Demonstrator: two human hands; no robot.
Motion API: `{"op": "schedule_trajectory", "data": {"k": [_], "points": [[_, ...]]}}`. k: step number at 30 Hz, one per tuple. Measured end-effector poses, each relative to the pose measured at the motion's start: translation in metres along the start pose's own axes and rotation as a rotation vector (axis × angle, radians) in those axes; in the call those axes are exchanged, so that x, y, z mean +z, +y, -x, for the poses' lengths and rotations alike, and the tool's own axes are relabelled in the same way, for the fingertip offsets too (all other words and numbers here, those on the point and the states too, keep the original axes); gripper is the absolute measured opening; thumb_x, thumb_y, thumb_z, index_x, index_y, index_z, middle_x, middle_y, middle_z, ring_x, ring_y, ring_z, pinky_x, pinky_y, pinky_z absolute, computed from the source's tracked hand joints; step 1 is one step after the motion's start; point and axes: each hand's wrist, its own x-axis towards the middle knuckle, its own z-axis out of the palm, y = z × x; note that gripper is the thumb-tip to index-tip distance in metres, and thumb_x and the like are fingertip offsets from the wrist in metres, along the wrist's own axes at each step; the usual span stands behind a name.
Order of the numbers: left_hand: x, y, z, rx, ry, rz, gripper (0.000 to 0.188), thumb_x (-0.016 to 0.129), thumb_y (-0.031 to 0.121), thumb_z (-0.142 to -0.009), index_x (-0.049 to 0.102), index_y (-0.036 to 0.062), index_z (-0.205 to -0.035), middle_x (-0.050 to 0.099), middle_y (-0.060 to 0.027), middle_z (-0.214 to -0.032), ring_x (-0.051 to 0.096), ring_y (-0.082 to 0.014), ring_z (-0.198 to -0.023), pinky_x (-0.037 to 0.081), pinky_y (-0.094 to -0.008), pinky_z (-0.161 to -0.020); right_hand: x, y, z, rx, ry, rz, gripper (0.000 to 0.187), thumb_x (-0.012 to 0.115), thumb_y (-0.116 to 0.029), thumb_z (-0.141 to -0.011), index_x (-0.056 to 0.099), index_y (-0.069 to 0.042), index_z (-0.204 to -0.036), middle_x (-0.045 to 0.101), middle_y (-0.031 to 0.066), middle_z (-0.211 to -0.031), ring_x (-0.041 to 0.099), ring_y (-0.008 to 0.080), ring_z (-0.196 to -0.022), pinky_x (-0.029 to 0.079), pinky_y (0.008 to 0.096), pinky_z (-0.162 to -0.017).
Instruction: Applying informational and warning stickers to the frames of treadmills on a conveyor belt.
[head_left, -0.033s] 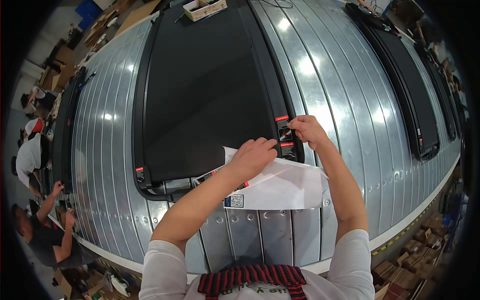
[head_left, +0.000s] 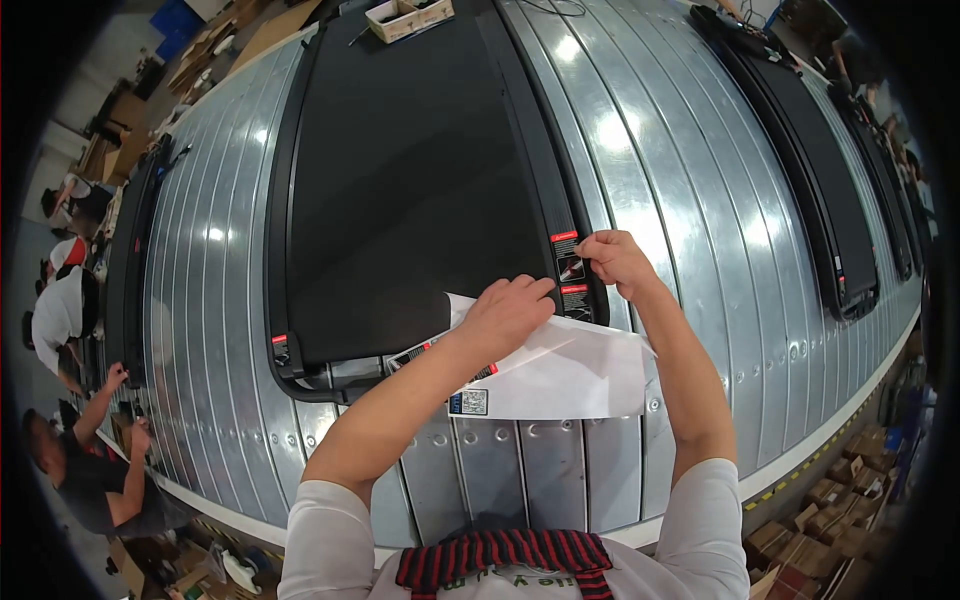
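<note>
A large black framed panel (head_left: 410, 180) lies in front of me, its near edge toward my body. My right hand (head_left: 615, 262) is closed in a pinch at the outer edge of a red, black and white warning label (head_left: 566, 258) on the right-hand rail. Just left of it, my left hand (head_left: 508, 310) is closed over the upper part of a white sticker sheet (head_left: 590, 375); its fingertips come close to the rail. The sheet hangs over the panel's near edge, showing printed labels and a square code. My left forearm covers part of it.
Ribbed metal slats (head_left: 640, 200) form the work surface. A small open box (head_left: 408, 18) stands on the panel's far end. More black panels (head_left: 815, 180) lie at right and left. Co-workers are at the left edge, one person (head_left: 100, 470) with raised hands. Cartons (head_left: 820, 510) fill the lower right.
</note>
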Motion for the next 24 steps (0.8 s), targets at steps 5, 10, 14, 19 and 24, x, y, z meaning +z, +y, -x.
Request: {"op": "schedule_trajectory", "data": {"k": [5, 10, 14, 19, 24], "points": [[-0.006, 0.002, -0.005, -0.021, -0.126, -0.019, 0.008, 0.052, 0.003, -0.068, 0.055, 0.004, -0.076, 0.049, -0.0063, -0.113, 0.049, -0.021, -0.091, 0.043, -0.0324, -0.073, 0.001, -0.001, 0.0, 0.016, 0.018, 0.023, 0.013, 0.06, -0.008, -0.074, 0.052, -0.004, -0.065, 0.041, -0.0016, -0.047, 0.032, 0.0051, -0.037, 0.02, 0.0218, -0.034], [-0.013, 0.002, -0.013, -0.027, -0.246, -0.043, 0.008, 0.052, 0.003, -0.068, 0.055, 0.0038, -0.075, 0.048, -0.0066, -0.12, 0.049, -0.0212, -0.089, 0.045, -0.0316, -0.07, 0.004, -0.006, 0.002, 0.019, 0.027, 0.041, 0.012, 0.059, -0.008, -0.075, 0.052, -0.003, -0.067, 0.041, -0.0012, -0.047, 0.032, 0.0052, -0.036, 0.02, 0.0219, -0.033], [-0.014, 0.002, -0.016, -0.016, -0.286, -0.064, 0.009, 0.053, 0.002, -0.068, 0.057, 0.0039, -0.075, 0.049, -0.005, -0.117, 0.049, -0.0206, -0.086, 0.045, -0.0314, -0.068, 0.007, -0.006, 0.003, 0.003, 0.045, 0.053, 0.011, 0.058, -0.008, -0.075, 0.051, -0.003, -0.067, 0.041, -0.0012, -0.047, 0.033, 0.0053, -0.036, 0.02, 0.0218, -0.033], [-0.014, 0.003, -0.017, -0.02, -0.291, -0.038, 0.009, 0.054, 0.002, -0.067, 0.058, 0.0039, -0.076, 0.051, -0.0035, -0.108, 0.049, -0.0205, -0.086, 0.045, -0.0318, -0.068, 0.009, -0.003, 0.004, -0.052, 0.047, 0.074, 0.009, 0.058, -0.007, -0.074, 0.053, -0.002, -0.07, 0.043, -0.0013, -0.049, 0.035, 0.0045, -0.038, 0.023, 0.021, -0.034], [-0.011, 0.005, -0.02, -0.021, -0.31, -0.042, 0.011, 0.055, 0.001, -0.067, 0.058, 0.004, -0.076, 0.051, -0.003, -0.105, 0.049, -0.0205, -0.086, 0.045, -0.0328, -0.069, 0.007, 0.005, 0.012, -0.132, 0.096, 0.001, 0.006, 0.058, -0.007, -0.074, 0.054, -0.002, -0.071, 0.046, -0.0011, -0.054, 0.037, 0.0042, -0.042, 0.025, 0.0208, -0.036]]}}
